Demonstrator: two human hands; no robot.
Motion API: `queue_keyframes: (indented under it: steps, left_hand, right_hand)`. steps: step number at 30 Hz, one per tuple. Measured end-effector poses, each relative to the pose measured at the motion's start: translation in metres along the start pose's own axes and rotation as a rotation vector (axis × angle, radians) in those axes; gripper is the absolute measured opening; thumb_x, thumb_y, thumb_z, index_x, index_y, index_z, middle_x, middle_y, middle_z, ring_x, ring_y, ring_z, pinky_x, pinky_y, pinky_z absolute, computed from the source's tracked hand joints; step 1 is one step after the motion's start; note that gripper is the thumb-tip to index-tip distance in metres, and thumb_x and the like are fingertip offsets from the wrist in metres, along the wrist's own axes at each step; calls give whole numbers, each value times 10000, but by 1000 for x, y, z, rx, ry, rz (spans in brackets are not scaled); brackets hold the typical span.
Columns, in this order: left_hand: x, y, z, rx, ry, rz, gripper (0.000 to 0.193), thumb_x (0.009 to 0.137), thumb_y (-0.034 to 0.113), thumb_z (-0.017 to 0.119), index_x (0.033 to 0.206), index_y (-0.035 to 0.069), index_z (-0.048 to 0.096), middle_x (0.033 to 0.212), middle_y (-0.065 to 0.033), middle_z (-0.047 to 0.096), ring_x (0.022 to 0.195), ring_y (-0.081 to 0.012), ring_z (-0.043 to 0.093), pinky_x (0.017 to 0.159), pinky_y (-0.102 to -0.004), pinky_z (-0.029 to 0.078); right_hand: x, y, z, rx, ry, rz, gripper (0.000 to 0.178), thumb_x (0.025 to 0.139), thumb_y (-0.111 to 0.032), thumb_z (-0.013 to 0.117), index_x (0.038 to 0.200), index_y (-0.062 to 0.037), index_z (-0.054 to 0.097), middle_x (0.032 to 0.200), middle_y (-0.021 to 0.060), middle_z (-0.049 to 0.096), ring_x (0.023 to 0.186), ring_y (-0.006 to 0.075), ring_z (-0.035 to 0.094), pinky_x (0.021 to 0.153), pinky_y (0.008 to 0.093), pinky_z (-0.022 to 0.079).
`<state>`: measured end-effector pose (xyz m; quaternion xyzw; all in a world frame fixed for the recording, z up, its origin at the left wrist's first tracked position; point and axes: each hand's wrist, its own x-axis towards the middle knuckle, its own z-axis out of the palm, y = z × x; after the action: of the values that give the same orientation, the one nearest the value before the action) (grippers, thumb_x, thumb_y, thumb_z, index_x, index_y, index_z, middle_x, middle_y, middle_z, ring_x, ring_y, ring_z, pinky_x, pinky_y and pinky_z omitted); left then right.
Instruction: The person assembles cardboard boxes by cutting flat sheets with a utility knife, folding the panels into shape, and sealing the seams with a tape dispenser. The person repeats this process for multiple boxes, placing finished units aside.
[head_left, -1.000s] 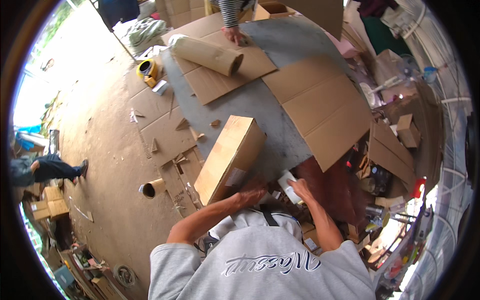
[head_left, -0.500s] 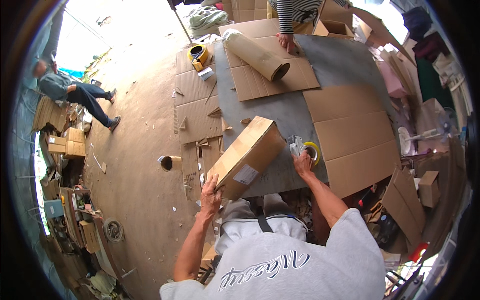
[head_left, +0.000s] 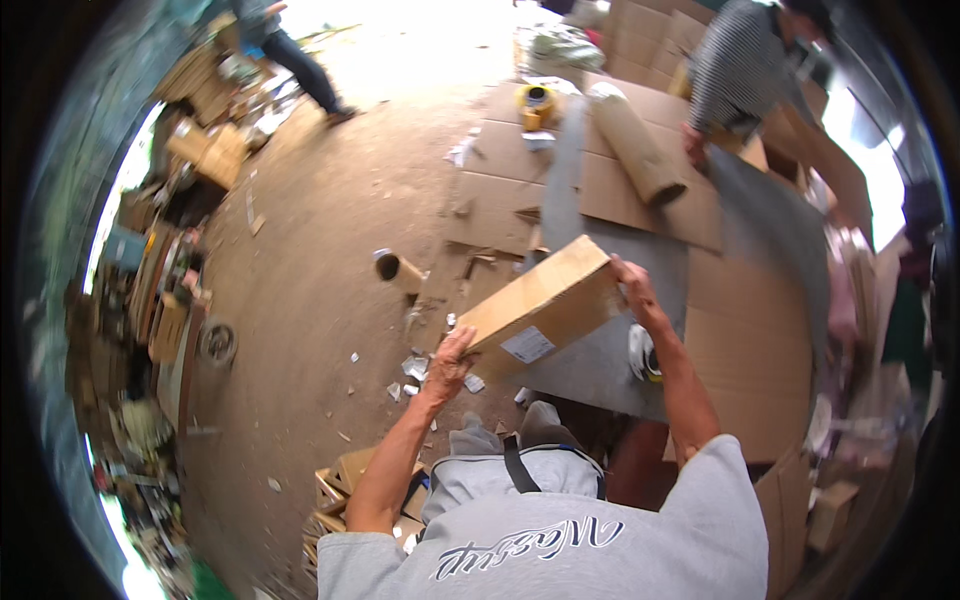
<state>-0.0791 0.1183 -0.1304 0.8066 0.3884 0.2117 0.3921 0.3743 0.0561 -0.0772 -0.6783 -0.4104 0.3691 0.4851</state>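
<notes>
A long, closed cardboard box [head_left: 545, 305] with a white label on its near side is held between my two hands, tilted above the grey work surface's near left part. My left hand [head_left: 452, 362] grips its near left end. At the far right end, my right hand [head_left: 632, 280] is closed on the box's corner. The tape dispenser [head_left: 643, 353] lies on the grey table [head_left: 600, 385], partly hidden behind my right forearm.
A big cardboard tube [head_left: 636, 145] lies across flat cardboard beyond the box; tape rolls [head_left: 536, 105] stand to its left. Flat cardboard [head_left: 745, 340] covers the table's right side. A co-worker in a striped shirt [head_left: 740, 65] stands at the far right. Another tube [head_left: 398, 270] stands on the floor.
My right hand has let go of the tape dispenser and taken hold of the box's far end. The view has swung left, and the box now seems lifted toward the table's left edge.
</notes>
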Motion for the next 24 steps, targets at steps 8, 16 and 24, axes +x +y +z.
queue_keyframes:
  steps: [8, 16, 24]
  left_hand:
    - [-72, -51, 16, -162, 261, -189, 650, 941, 111, 754, 1550, 100, 528, 1468, -284, 589, 1403, -435, 537, 1166, -436, 433]
    - [-117, -90, 6, -1396, 147, -684, 687, 980, -34, 526, 1629, 173, 440, 1177, -48, 701, 979, -186, 693, 859, -363, 609]
    - [-131, -144, 44, -1631, 198, -586, 525, 957, 103, 511, 1468, 158, 616, 1025, 12, 689, 848, -144, 647, 766, -342, 553]
  right_hand:
    - [-25, -126, 75, -420, -42, -118, 495, 950, -473, 706, 1009, 18, 698, 1199, 171, 648, 1098, 331, 630, 936, 415, 486]
    - [-117, -210, 166, -502, -165, -569, 422, 663, -110, 920, 1022, -24, 713, 1207, 117, 709, 1180, 304, 614, 1052, 423, 478]
    - [-159, -252, 252, -708, -305, -460, 432, 611, -121, 920, 928, -42, 637, 880, 76, 582, 913, 234, 573, 818, 386, 515]
